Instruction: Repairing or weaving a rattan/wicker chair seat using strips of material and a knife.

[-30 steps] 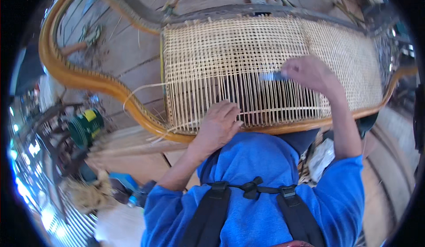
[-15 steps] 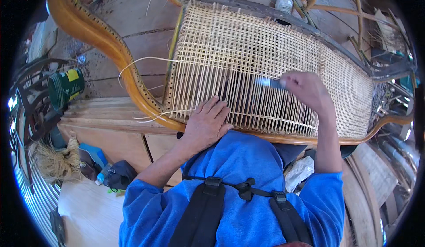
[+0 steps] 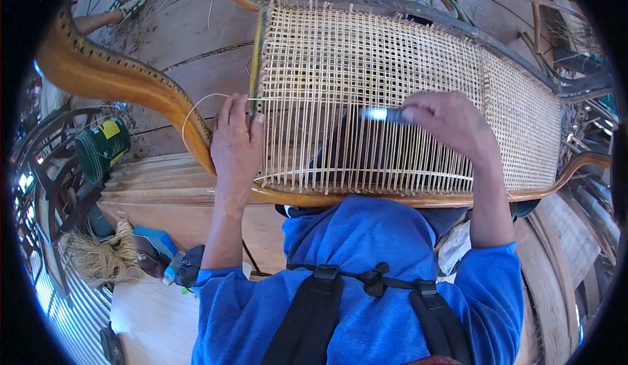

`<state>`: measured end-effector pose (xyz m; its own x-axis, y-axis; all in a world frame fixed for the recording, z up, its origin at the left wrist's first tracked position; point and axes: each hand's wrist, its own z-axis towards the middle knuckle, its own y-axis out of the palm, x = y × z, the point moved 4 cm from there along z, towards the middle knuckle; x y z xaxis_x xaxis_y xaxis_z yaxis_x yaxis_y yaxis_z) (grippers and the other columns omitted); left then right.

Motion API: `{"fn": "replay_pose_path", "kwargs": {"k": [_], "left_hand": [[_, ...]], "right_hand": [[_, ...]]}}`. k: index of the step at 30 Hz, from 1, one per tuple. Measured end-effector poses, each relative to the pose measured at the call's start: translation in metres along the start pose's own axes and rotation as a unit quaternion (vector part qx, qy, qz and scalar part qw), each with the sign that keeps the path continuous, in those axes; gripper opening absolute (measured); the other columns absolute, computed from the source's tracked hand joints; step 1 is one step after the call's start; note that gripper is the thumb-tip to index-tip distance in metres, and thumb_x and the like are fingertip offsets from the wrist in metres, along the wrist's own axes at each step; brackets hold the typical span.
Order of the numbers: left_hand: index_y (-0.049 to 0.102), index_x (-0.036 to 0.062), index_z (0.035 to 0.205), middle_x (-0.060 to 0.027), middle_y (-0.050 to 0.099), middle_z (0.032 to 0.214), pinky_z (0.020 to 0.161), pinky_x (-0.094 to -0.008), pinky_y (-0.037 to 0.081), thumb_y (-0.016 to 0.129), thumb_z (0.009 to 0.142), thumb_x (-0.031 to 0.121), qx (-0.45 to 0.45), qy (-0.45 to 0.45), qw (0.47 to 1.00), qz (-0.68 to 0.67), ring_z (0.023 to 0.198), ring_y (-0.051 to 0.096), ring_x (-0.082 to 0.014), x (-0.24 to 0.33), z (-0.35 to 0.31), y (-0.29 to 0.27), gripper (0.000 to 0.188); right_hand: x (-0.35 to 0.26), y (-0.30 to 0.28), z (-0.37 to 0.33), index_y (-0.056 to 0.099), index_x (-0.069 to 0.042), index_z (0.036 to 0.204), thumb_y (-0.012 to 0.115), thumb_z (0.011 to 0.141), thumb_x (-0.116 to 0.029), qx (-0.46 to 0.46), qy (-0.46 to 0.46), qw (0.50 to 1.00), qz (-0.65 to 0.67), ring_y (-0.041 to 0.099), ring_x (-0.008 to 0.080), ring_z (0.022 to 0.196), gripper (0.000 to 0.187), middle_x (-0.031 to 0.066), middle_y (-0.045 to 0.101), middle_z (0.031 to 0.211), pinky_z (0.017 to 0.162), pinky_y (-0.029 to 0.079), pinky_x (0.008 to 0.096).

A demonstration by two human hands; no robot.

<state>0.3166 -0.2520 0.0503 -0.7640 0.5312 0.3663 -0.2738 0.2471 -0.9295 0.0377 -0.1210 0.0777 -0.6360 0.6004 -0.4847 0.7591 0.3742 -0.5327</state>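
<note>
"Gripping a small tool (image 3: 394, 116), the right hand (image 3: 451, 126) was closed over the woven panel (image 3: 386, 57), as we saw it. The tool's tip was a bright blur."

"And the left hand (image 3: 232, 136)?"

"We found it at the panel's left edge, beside the wooden frame (image 3: 124, 87), fingers by a long pale strand (image 3: 281, 99). We could not tell whether they pinched it or were released."

"Where was the panel itself?"

"Just ahead of the blue shirt (image 3: 360, 254), held within the frame. We saw close mesh on its far part and mostly lengthwise strands nearer the shirt."

"Which containers did we spot?"

"A green container (image 3: 103, 148) with a yellow patch stood tilted at the far left; its contents were hidden from us. A small bottle (image 3: 173, 269) lay by a dark bag (image 3: 190, 265) near the pale surface (image 3: 154, 316), and we could not make out what either held."

"On the right we noticed a whitish plastic bag (image 3: 456, 250), crumpled beside the shirt, its inside hidden too."

"And near the bottle we saw a bundle of fibre (image 3: 104, 254), loose rather than boxed."
</note>
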Motion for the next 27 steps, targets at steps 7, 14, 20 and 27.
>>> {"fn": "replay_pose_path", "kwargs": {"k": [7,14,20,27], "left_hand": [[0.048,0.0019,0.119,-0.0217,0.05,0.121,0.088,-0.0425,0.044,0.06,0.085,0.018,0.014,-0.12,0.99,-0.073,0.106,0.052,-0.038,-0.019,-0.006,0.017,0.039],[0.039,-0.0004,0.126,-0.0282,0.053,0.114,0.087,-0.0483,0.041,0.051,0.09,0.035,-0.115,-0.263,0.947,-0.148,0.106,0.051,-0.0447,-0.006,0.005,0.035,0.053],[0.046,-0.0026,0.12,-0.0217,0.052,0.118,0.096,-0.0493,0.036,0.058,0.085,0.03,-0.019,0.041,0.999,0.002,0.112,0.047,-0.0409,0.058,-0.026,0.027,0.05],[0.043,0.0006,0.128,-0.0178,0.037,0.137,0.105,-0.0522,0.023,0.057,0.084,0.035,-0.045,0.067,0.994,0.072,0.129,0.028,-0.0416,0.096,-0.003,0.104,0.058]], "right_hand": [[-0.003,0.006,0.008,0.068,-0.011,0.094,0.057,0.086,-0.029,0.02,-0.047,0.997,0.055,0.057,0.017,0.06,0.023,0.0081,0.062,0.069,0.057,0.044,0.0335],[0.002,0.015,0.022,0.065,-0.007,0.102,0.057,0.088,-0.026,0.039,-0.065,0.996,0.035,0.056,0.016,0.062,0.025,0.0083,0.061,0.073,0.059,0.045,0.0304],[0.048,0.049,-0.017,0.064,-0.002,0.107,0.066,0.082,-0.021,0.146,0.006,0.953,0.263,0.049,0.0064,0.067,0.031,-0.0004,0.059,0.076,0.06,0.041,0.0223],[0.063,0.095,-0.001,0.064,-0.001,0.101,0.06,0.086,-0.026,0.229,-0.037,0.939,0.254,0.054,0.0094,0.059,0.029,0.0036,0.06,0.068,0.056,0.043,0.0235]]}}
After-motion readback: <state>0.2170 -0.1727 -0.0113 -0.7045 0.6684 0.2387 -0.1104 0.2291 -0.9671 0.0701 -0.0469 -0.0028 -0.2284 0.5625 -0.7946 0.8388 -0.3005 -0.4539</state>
